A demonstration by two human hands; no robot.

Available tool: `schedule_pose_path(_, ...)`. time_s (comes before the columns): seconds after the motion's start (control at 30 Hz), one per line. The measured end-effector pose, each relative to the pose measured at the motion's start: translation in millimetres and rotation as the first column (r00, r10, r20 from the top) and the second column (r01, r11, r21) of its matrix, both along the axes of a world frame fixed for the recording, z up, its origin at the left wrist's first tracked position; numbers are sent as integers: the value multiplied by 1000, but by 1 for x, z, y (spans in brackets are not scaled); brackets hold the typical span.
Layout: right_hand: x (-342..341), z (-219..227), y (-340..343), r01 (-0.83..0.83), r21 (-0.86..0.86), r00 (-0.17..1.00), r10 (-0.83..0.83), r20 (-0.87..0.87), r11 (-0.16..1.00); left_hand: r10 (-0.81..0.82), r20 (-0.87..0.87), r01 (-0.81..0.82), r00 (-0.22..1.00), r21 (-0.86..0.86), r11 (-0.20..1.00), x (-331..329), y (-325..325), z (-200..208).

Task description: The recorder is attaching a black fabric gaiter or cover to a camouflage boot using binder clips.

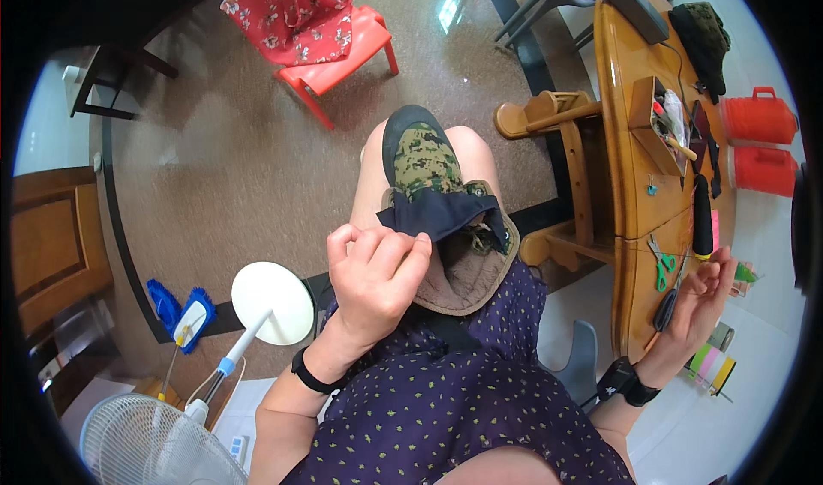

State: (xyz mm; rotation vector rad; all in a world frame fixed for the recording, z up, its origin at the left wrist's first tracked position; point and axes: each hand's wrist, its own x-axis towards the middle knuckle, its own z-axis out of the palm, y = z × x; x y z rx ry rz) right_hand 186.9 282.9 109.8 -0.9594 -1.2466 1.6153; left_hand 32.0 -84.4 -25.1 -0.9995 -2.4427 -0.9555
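A camouflage shoe [424, 157] with a dark rubber toe lies across my lap, its toe pointing away from me and its lined opening [459, 292] facing me. Over its instep lies a dark navy cloth flap [441, 213]. My left hand [377, 271] is closed, thumb and forefinger pinching the near edge of that flap. Out to the right, my right hand [699, 301] is raised at the edge of the wooden table [630, 266] with its fingers apart. Closest to it are a black-handled tool [703, 219] and a dark oblong item [664, 309].
Green-handled scissors [663, 271] and a wooden box of small tools [656, 125] are on the table. Two red jugs [759, 121] stand beyond. A red chair [330, 65] with a floral cloth is ahead. A white fan [159, 442] stands at lower left, near blue mop heads [193, 314].
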Motion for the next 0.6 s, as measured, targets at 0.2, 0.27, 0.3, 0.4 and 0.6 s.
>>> schedule_pose_path(0.2,-79,-68,-119,-802,474,595,562,575,364,-9,-11,9,1000,-5,1000,1,-1,-1)
schedule_pose_path(0.27,-112,-76,-139,-840,529,497,559,664,118,0,0,0,1000,-5,1000,2,-3,-1)
schedule_pose_path(0.3,-117,-79,-145,-889,424,432,627,648,174,0,0,0,1000,-16,1000,2,-2,0)
schedule_pose_path(0.4,-126,-91,-153,-884,466,366,660,656,26,4,10,-4,1000,-19,1000,2,-1,0)
schedule_pose_path(0.6,-116,-122,-155,-738,674,571,515,639,-19,-21,36,21,999,-15,1000,2,-1,0)
